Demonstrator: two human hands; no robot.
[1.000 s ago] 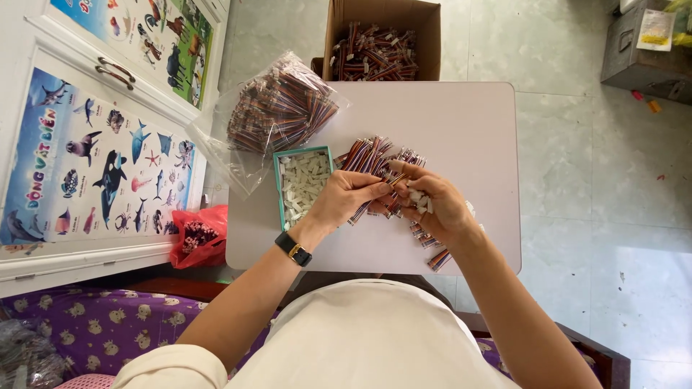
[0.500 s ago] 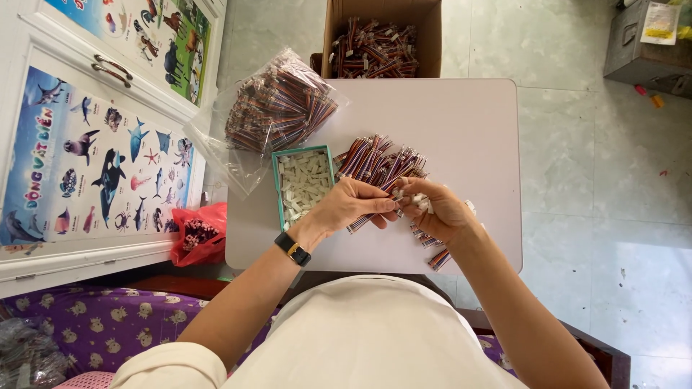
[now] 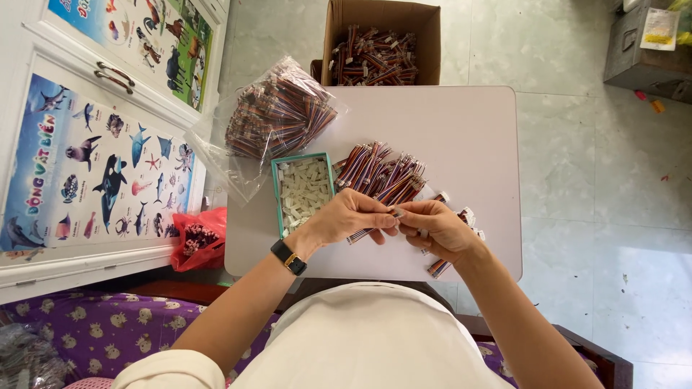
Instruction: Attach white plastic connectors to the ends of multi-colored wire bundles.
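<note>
Left hand (image 3: pixel 353 216) and right hand (image 3: pixel 440 229) pinched together on one wire lead (image 3: pixel 371 234) w/ white connector, above table (image 3: pixel 461 130). Few finished leads (image 3: pixel 461 216) by right hand; loose pile (image 3: pixel 378 173), full bag (image 3: pixel 277 115) remain, so approx. early stage

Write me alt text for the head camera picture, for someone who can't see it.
Seen from above, a person's left hand and right hand meet over a small white table, pinching a small connector on a bundle of coloured wires. Beside them lie a pile of wire bundles, a teal tray of white connectors and a clear bag of wires; a cardboard box stands beyond.
</note>
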